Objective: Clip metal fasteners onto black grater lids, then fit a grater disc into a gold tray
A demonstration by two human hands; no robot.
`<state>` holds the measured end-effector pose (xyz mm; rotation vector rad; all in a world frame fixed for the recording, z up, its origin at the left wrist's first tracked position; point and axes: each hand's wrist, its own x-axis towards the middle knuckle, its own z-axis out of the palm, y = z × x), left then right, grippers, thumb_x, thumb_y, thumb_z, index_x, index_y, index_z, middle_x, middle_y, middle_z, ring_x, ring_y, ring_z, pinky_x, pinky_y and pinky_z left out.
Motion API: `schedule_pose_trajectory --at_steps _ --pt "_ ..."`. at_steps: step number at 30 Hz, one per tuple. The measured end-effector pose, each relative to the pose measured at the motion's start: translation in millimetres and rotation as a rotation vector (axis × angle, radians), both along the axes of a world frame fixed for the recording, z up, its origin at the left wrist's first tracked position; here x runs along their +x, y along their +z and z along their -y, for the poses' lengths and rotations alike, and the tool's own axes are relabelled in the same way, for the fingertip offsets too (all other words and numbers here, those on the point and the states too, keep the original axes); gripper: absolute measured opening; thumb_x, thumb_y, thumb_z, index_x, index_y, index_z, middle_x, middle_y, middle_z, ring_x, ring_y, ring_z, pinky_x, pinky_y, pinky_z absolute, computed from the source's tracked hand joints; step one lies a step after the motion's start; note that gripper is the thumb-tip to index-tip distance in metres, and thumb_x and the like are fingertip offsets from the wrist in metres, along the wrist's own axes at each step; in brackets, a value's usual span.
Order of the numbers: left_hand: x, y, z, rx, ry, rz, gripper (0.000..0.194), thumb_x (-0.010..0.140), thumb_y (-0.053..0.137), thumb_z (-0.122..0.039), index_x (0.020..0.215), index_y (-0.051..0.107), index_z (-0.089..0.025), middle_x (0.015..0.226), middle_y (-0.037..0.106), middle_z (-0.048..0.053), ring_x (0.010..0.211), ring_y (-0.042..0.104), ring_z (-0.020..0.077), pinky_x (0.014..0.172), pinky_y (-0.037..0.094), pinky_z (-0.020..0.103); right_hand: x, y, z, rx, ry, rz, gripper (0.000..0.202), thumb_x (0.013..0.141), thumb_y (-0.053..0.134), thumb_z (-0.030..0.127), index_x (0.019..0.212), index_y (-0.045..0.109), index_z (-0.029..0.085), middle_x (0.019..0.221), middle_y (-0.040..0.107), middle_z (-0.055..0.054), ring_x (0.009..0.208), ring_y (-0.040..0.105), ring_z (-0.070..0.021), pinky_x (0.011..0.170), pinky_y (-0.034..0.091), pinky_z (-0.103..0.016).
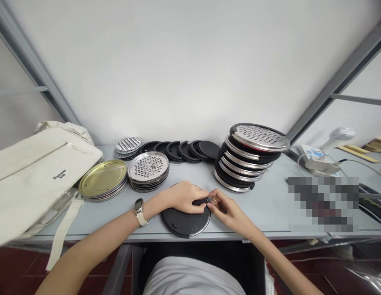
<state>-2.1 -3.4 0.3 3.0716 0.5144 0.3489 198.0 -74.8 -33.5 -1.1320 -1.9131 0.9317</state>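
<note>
A round black disc (184, 223) with a bright metal rim along part of its edge lies flat near the table's front edge. My left hand (184, 196) rests over its far half, thumb and fingers closed around a small black piece (199, 202). My right hand (224, 207) pinches at the right end of that piece, by the disc's edge. What exactly sits between the right fingertips is mostly hidden. On the left stand a stack of perforated metal grater discs (149, 168) and a stack of gold-coloured round plates (104, 180).
Black rings and discs (190, 150) line the wall, beside small grater plates (128, 144). A tall, leaning stack of metal and black discs (248, 155) stands right. A cream bag (39, 172) covers the left end. A white device with cables (319, 159) is far right.
</note>
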Motion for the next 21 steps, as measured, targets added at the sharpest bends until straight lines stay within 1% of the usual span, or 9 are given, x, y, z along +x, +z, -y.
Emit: schedule_pose_trajectory --at_steps 6,10,12,17,21 --pt "0.4 -1.7 -0.7 -0.016 0.003 -0.002 0.019 0.086 0.052 -0.036 0.085 0.060 -0.019 0.070 0.065 0.002 0.059 0.060 0.0164 0.053 0.036 0.027 -0.7 -1.6 -2.3 0.006 -0.029 -0.018 0.019 0.093 0.049 0.038 0.096 0.051 0.020 0.067 0.046 0.004 0.061 0.044 -0.0116 0.058 0.039 -0.023" --pt "0.6 -1.3 -0.7 -0.016 -0.005 -0.009 0.016 0.084 0.053 -0.034 0.081 0.058 -0.019 0.068 0.064 0.001 0.060 0.060 0.0163 0.054 0.036 0.028 -0.8 -2.4 -0.6 -0.010 -0.071 -0.006 0.020 0.092 0.050 0.039 0.090 0.054 0.019 0.064 0.045 0.005 0.058 0.043 -0.0110 0.055 0.037 -0.022" --pt "0.6 -0.8 -0.4 -0.013 -0.001 -0.010 0.016 0.085 0.053 -0.034 0.082 0.058 -0.020 0.069 0.064 0.000 0.060 0.060 0.0163 0.054 0.036 0.028 -1.5 -1.6 0.3 0.000 -0.086 0.002 0.020 0.092 0.050 0.038 0.090 0.056 0.019 0.065 0.047 0.004 0.059 0.044 -0.0112 0.056 0.037 -0.023" --pt "0.9 -0.7 -0.6 -0.029 0.005 -0.007 0.017 0.086 0.052 -0.034 0.086 0.059 -0.020 0.072 0.065 0.001 0.062 0.061 0.0165 0.056 0.038 0.027 -1.5 -0.4 0.0 0.030 -0.119 -0.026 0.021 0.092 0.052 0.038 0.094 0.062 0.019 0.077 0.061 -0.002 0.070 0.056 -0.0149 0.066 0.047 -0.025" --pt "1.0 -1.8 -1.7 -0.032 0.007 -0.015 0.016 0.085 0.052 -0.034 0.085 0.058 -0.019 0.073 0.066 0.002 0.062 0.061 0.0167 0.057 0.038 0.027 2.0 -4.9 -2.4 0.053 -0.144 -0.072 0.025 0.094 0.048 0.036 0.106 0.063 0.019 0.098 0.067 -0.007 0.090 0.063 -0.0197 0.082 0.050 -0.031"
